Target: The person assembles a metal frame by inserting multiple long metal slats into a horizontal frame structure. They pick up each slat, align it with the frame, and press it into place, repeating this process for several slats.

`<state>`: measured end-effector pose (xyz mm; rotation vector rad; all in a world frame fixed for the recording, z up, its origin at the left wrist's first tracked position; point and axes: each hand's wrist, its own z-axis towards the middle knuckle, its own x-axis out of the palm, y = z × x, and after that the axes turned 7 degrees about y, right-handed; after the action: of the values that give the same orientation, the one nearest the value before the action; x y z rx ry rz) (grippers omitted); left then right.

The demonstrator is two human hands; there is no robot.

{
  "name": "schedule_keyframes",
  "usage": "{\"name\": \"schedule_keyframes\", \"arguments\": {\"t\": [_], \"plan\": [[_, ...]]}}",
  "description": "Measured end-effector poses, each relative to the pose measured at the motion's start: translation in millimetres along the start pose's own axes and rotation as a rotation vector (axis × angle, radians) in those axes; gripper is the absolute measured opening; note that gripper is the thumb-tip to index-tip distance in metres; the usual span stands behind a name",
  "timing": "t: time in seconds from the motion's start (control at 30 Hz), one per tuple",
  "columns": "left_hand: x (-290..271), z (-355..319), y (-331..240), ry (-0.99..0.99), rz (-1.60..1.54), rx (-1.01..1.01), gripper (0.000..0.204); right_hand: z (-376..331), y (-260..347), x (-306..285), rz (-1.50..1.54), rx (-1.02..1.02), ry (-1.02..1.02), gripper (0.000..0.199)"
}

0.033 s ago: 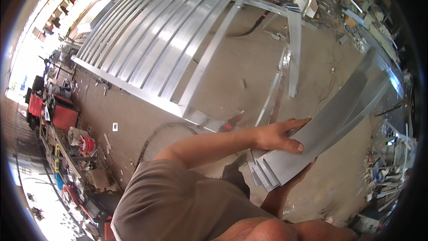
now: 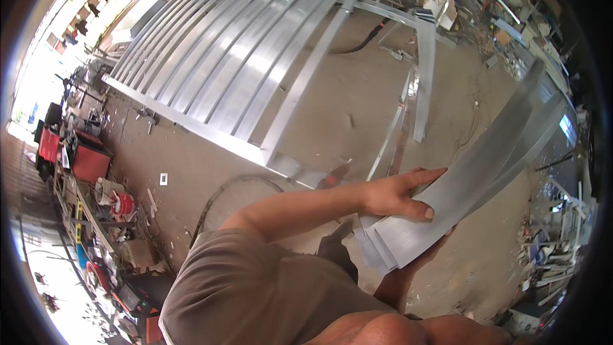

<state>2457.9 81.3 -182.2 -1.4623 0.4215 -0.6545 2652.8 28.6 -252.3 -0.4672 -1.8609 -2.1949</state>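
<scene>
A fanned stack of several long, flat silver metal slats slants from in front of my body up toward the far right. On its left edge lies my left hand, closed, with the thumb over the top slat. From below, my right hand supports the stack; most of its fingers are hidden behind the metal. Near my body the slat ends sit staggered, and the far ends spread apart. Past them, more slats lean on a large silver metal frame fitted with parallel slats.
A black hose curls over the brown floor, beside a red-and-dark tool. Red boxes and a red-and-white bucket stand at the left. Scrap metal is heaped along the right side.
The slats in my hands have rolled slightly, so the near ends show more face and less edge. Their far ends sit a little farther apart. Both hands keep their places.
</scene>
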Motion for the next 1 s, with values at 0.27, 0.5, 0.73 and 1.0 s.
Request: {"name": "schedule_keyframes", "arguments": {"t": [0.27,0.5,0.73,1.0], "plan": [[-25,-366,-61,-0.064,0.124,0.174,0.13,-210,-21,217,-0.228,-0.241,0.454,0.088],[-32,-613,-82,-0.646,0.349,0.132,0.151,-363,-64,414,0.056,0.163,0.715,0.078],[-70,-771,-88,-1.021,0.264,0.188,0.139,-430,-110,575,-0.089,0.128,1.049,0.065],[-163,-879,-90,-1.204,0.136,0.323,0.123,-464,-213,726,-0.007,0.26,1.025,0.071]]}}
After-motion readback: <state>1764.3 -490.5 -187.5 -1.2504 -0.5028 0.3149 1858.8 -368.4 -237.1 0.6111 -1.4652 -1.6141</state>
